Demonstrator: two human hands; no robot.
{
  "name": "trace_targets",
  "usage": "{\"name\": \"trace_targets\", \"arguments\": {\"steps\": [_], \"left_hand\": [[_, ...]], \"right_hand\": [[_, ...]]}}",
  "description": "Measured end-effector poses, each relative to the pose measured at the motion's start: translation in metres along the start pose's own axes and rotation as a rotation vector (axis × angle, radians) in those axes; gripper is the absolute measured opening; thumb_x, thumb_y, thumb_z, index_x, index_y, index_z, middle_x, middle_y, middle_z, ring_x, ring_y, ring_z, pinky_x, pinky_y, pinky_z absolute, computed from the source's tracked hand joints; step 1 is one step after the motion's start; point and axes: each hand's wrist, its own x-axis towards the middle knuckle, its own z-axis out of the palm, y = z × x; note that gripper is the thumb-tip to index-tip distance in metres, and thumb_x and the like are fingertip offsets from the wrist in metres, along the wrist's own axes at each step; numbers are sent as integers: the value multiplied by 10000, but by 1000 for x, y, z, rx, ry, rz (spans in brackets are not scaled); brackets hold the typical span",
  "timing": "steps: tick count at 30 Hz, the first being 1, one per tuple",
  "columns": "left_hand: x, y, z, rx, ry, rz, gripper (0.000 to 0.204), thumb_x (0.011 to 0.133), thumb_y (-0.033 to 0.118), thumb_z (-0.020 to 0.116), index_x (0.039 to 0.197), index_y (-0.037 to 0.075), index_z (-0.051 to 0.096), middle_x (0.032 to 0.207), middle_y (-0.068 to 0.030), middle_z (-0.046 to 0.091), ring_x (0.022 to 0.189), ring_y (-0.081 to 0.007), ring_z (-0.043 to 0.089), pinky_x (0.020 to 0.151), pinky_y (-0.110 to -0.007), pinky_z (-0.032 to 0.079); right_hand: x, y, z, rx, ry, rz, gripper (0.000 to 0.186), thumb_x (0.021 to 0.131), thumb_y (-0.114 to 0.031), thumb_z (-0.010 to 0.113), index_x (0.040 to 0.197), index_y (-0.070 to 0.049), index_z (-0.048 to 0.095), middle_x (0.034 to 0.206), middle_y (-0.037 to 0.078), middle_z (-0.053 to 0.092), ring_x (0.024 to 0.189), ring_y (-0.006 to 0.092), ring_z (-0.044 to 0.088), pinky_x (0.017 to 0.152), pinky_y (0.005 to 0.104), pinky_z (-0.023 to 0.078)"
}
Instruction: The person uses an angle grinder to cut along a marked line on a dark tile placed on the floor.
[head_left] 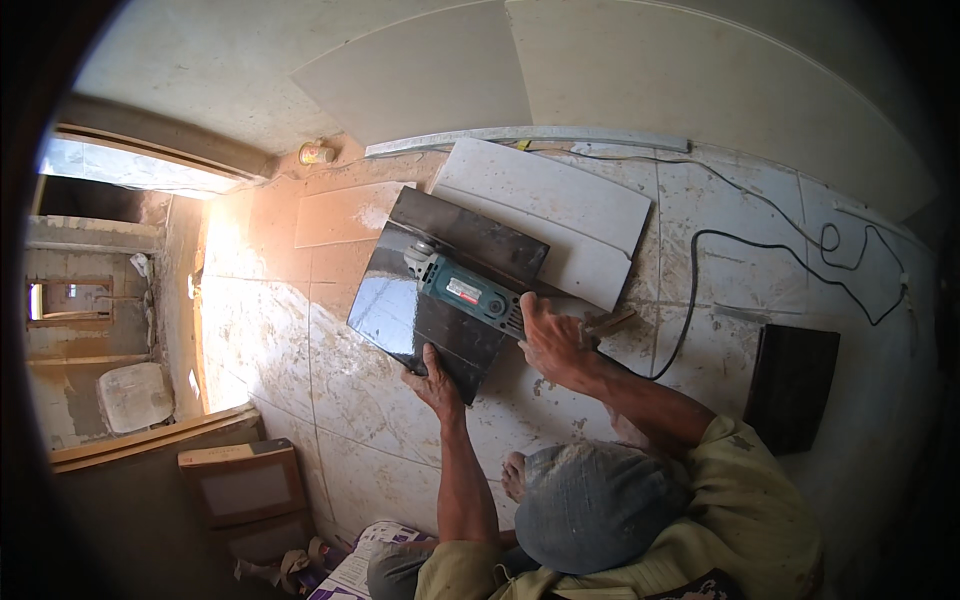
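A glossy black tile (385, 312) lies tilted on the dusty floor, with light reflected on its left part. My left hand (437, 385) holds the tile's near edge, thumb on top and the other fingers partly hidden beneath. My right hand (553, 342) is wrapped round the rear of a teal angle grinder (468, 294). The grinder's metal head (420, 257) is over the tile, beside a dark tile strip (470, 235) along the far side. Whether the disc touches the tile I cannot tell. A thin line crosses the surface near the grinder.
White tiles (545, 205) lie just beyond, before a metal straightedge (530, 134) along the wall. The grinder's black cable (692, 300) loops rightward. Another dark tile (792, 390) lies at right. Cardboard boxes (243, 484) stand at lower left; a yellowish cup (316, 153) is far left.
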Motion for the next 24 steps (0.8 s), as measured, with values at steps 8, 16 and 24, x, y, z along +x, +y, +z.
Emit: {"name": "trace_targets", "arguments": {"steps": [8,16,24], "left_hand": [[-2,8,1,12,-58,-75,648,954,354,651,1317,-99,363,1189,-194,537,1044,-238,544,899,-350,462],[-1,8,0,-17,-51,-73,660,946,349,665,1319,-99,356,1188,-192,541,1055,-236,544,901,-350,462],[3,-3,-2,-20,-47,-46,637,944,352,669,1291,-89,367,1144,-172,553,1017,-222,547,884,-345,464]], "right_hand": [[-9,8,-2,2,3,1,487,809,-191,759,1069,-9,390,934,182,600,714,293,711,587,381,594],[-18,12,-7,0,-22,5,480,813,-199,754,1068,-7,394,945,174,597,723,287,717,589,373,596],[-29,19,-5,161,-54,46,542,787,-146,759,1117,-25,346,949,219,567,763,408,676,681,505,555]]}}
